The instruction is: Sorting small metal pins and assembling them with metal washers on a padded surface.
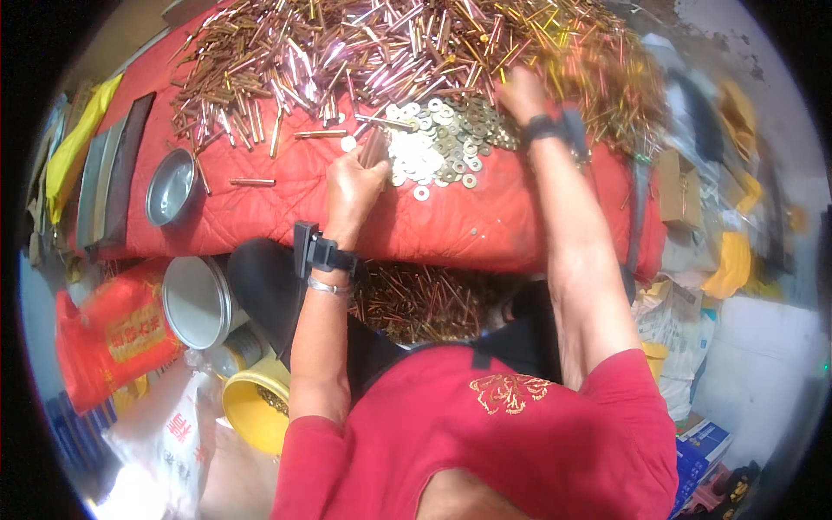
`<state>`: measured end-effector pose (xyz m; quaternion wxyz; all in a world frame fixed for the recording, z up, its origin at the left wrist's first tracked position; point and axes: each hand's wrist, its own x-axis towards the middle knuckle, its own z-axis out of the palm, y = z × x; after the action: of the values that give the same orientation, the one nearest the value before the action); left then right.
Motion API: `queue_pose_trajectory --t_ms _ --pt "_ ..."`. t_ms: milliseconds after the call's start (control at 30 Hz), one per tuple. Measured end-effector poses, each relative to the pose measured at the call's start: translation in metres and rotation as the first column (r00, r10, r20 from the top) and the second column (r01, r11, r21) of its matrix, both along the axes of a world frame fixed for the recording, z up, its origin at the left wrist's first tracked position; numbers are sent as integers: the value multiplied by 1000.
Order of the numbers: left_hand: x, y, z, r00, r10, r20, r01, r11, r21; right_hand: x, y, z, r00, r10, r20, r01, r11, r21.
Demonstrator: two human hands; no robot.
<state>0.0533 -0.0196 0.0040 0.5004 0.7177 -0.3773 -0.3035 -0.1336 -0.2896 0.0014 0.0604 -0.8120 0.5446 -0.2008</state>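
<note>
My left hand (354, 184) is closed around copper-coloured metal rods (374, 148), which stick up between thumb and fingers at the left edge of a heap of flat round washers (422, 154). At the right side of those washers, my right hand (523, 97) reaches into the large pile of thin copper and brass-coloured rods (364, 52). Its fingers look pinched together, but blur and the rods hide what is between them. A loose rod (253, 182) lies on the red quilted cover (485, 217), left of my left hand.
A metal bowl (171, 187) rests on the cover's left part. Below the table edge more rods (420, 303) lie between my legs. At the lower left stand a round tin (192, 299), a yellow bucket (251, 407) and a red bag (113, 338). A cardboard box (679, 186) is at the right.
</note>
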Motion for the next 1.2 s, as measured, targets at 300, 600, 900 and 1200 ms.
queue_pose_trajectory --t_ms 300,600,900,1200 --pt "-26 20 15 365 -178 -914 -67 974 -217 -56 118 53 809 -22 587 -274 870 410" --pt "-58 45 0 312 -152 -938 -113 974 -195 -92 193 39 899 353 259 -366 931 0" --pt "-68 56 2 312 -55 -948 -195 973 -120 -69 197 33 863 435 257 -456 890 24" --pt "-70 56 -8 323 -93 -942 -197 967 -163 -52 178 50 854 490 -175 -435 857 277"
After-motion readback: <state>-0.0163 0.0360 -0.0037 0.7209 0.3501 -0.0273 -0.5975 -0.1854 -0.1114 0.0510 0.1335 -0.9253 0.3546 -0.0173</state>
